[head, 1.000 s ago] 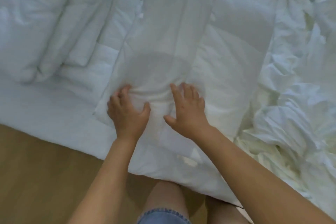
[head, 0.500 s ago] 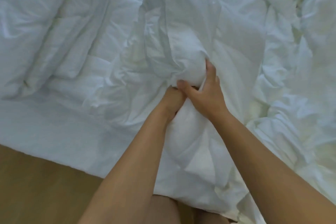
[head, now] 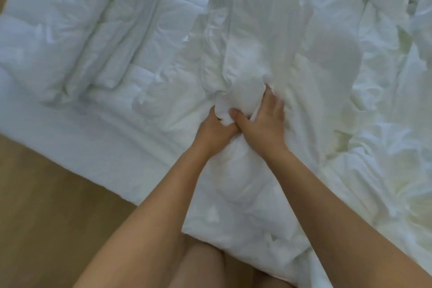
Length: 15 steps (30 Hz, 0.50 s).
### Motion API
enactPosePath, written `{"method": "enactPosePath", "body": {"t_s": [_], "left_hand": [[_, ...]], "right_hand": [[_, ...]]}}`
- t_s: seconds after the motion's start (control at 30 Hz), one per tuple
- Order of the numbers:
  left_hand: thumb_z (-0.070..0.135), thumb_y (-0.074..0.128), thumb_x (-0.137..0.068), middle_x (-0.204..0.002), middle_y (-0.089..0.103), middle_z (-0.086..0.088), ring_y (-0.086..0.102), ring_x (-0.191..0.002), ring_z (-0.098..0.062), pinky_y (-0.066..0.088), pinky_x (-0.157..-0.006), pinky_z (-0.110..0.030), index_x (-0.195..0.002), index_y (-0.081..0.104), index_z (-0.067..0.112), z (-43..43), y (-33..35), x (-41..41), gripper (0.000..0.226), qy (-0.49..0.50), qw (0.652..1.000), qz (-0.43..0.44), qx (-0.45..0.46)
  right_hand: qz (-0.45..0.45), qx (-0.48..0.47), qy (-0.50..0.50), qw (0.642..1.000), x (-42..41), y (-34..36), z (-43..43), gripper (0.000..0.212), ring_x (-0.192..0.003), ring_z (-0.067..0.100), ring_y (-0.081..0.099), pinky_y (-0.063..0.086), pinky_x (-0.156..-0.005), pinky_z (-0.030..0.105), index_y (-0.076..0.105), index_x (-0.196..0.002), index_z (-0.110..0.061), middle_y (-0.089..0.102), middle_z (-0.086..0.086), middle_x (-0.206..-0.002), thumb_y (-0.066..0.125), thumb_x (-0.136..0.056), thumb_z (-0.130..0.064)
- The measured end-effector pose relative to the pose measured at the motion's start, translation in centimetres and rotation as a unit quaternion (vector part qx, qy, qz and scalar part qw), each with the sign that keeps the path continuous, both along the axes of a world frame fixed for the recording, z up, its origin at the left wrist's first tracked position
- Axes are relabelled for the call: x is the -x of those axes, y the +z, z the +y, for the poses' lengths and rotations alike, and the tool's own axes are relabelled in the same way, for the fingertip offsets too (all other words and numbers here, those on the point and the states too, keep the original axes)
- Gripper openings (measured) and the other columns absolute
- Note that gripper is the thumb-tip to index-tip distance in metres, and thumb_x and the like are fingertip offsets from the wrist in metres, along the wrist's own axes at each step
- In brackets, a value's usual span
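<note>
A thin white sheet (head: 268, 37) lies bunched lengthwise down the middle of the white bed (head: 70, 133). My left hand (head: 214, 132) grips a gathered wad of that sheet from below, its fingers hidden in the cloth. My right hand (head: 261, 121) sits right beside it, thumb hooked over the same wad and fingers curled round its right side. Both hands touch each other at the bunch.
A folded white duvet (head: 77, 30) lies at the left of the bed. Crumpled white linen (head: 385, 147) is heaped on the right. Wooden floor (head: 46, 206) runs along the bed's near edge, and my bare knees (head: 203, 266) show at the bottom.
A second ago both hands lay flat on the spread sheet. They have since gathered it into a bunch and now hold it together, slightly lower and more to the right on the bed.
</note>
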<state>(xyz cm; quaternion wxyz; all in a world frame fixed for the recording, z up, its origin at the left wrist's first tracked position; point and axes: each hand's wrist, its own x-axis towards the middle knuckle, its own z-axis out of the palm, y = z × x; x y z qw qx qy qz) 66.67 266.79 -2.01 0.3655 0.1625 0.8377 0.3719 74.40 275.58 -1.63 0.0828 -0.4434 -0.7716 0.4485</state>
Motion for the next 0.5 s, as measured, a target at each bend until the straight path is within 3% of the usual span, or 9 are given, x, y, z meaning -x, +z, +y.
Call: {"method": "enactPosePath", "body": {"t_s": [0.07,0.17,0.23,0.3,0.4,0.5], "left_hand": [[0.075,0.048,-0.058,-0.098,0.063,0.02,0.061,-0.089,-0.003,0.044,-0.064,-0.016,-0.116,0.055,0.034,-3.0,-0.2,2.2,0.072,0.011,0.999,0.014,0.031],[0.078,0.048,-0.064,-0.093,0.062,0.017,0.061,-0.087,-0.005,0.044,-0.064,-0.02,-0.104,0.059,0.03,-7.2,-1.0,5.2,0.064,-0.012,0.998,0.044,0.048],[0.072,0.054,-0.075,-0.109,0.062,0.007,0.058,-0.1,-0.013,0.048,-0.082,-0.031,-0.116,0.059,0.023,-9.8,-2.2,7.7,0.063,-0.046,0.992,0.09,0.071],[0.057,0.059,-0.083,-0.128,0.055,-0.001,0.049,-0.118,-0.02,0.039,-0.1,-0.04,-0.131,0.051,0.018,-12.3,-3.3,11.4,0.062,-0.114,0.968,0.188,0.124],[0.044,0.062,-0.084,-0.139,0.044,-0.005,0.036,-0.13,-0.026,0.025,-0.106,-0.043,-0.141,0.038,0.017,-16.0,-4.1,18.7,0.068,-0.158,0.916,0.339,0.146],[0.043,0.063,-0.082,-0.146,0.034,-0.006,0.022,-0.139,-0.027,0.016,-0.108,-0.052,-0.146,0.027,0.017,-18.1,-4.7,26.0,0.078,-0.192,0.882,0.404,0.147]], "right_hand": [[-0.029,-0.047,0.008,0.998,2.6,0.0,-2.7,0.094,-0.138,0.03,0.02,0.023,-0.111,0.046,0.01,-0.15,-0.019,0.016,0.012,-0.152,0.061,-0.08,-0.055],[-0.052,-0.102,0.031,0.993,5.3,-0.7,-5.7,0.092,-0.143,0.027,0.007,0.009,-0.114,0.047,0.007,-0.151,-0.017,0.006,0.012,-0.156,0.058,-0.082,-0.052],[-0.069,-0.15,0.034,0.986,6.4,-1.5,-7.2,0.09,-0.143,0.028,0.008,0.009,-0.114,0.05,0.01,-0.151,-0.014,0.009,0.013,-0.156,0.059,-0.083,-0.047],[-0.082,-0.194,0.023,0.977,7.9,-2.0,-8.7,0.088,-0.143,0.031,0.01,0.009,-0.113,0.054,0.014,-0.15,-0.012,0.013,0.015,-0.155,0.06,-0.082,-0.042],[-0.146,-0.217,0.027,0.965,11.5,-2.7,-10.5,0.092,-0.144,0.031,0.004,0.004,-0.111,0.059,0.01,-0.151,-0.014,0.008,0.014,-0.157,0.059,-0.08,-0.048],[-0.252,-0.208,0.021,0.945,15.1,-3.9,-11.7,0.095,-0.145,0.029,-0.009,-0.003,-0.11,0.062,-0.001,-0.151,-0.023,-0.007,0.009,-0.158,0.045,-0.081,-0.068]]}}
